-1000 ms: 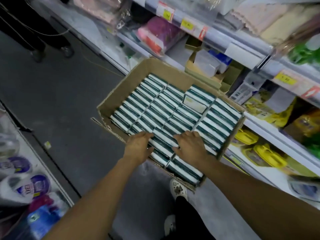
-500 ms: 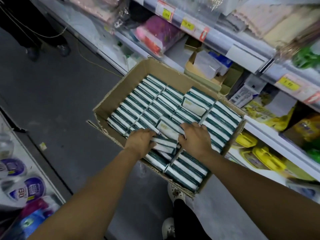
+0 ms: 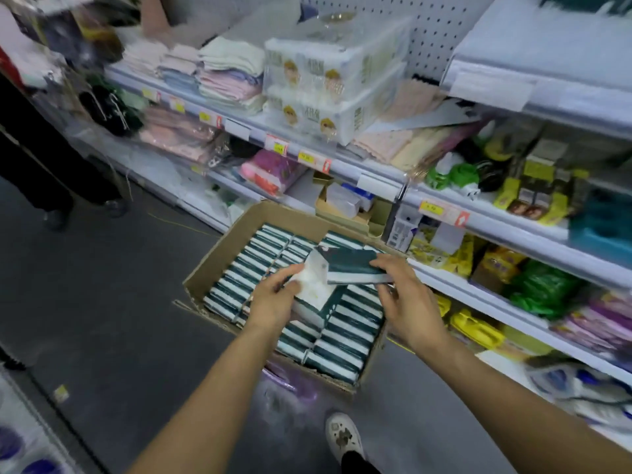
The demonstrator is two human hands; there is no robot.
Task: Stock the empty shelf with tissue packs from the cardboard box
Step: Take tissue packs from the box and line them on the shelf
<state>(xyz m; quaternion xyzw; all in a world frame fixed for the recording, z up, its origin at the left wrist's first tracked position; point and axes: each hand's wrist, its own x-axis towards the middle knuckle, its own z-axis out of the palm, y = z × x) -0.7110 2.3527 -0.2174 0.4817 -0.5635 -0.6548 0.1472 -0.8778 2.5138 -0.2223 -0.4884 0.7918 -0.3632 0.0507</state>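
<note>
Packs (image 3: 301,323) still fill the box (image 3: 219,254) almost to its walls, row after row of teal-and-white edges, so by the look of it the stocking has barely begun. Two bundles are out of the rows and held above them. The left hand (image 3: 273,302) grips a bundle (image 3: 313,285) whose white face is tilted up, its fingers (image 3: 289,273) curled over the near edge. The right hand (image 3: 407,302) pinches a second bundle (image 3: 352,266), teal side up, its fingers (image 3: 384,263) clamped on the end nearest them. The two bundles meet or overlap between the hands; whether they truly touch is hard to tell through the blur.

Beyond the fingers, past the box's far wall, stand the store shelves (image 3: 369,169), and those in view carry folded cloths, wrapped goods and price tags. Which shelf is the empty one cannot be told; a pale bare stretch well left of the left fingers, low down, may be it, but it is smeared by motion.

Judged from this, nothing has yet been placed. What is left: carry these two bundles to the shelf, set them down, then return for the many packs below the fingers. The box sits on the floor near a white shoe (image 3: 342,436).
</note>
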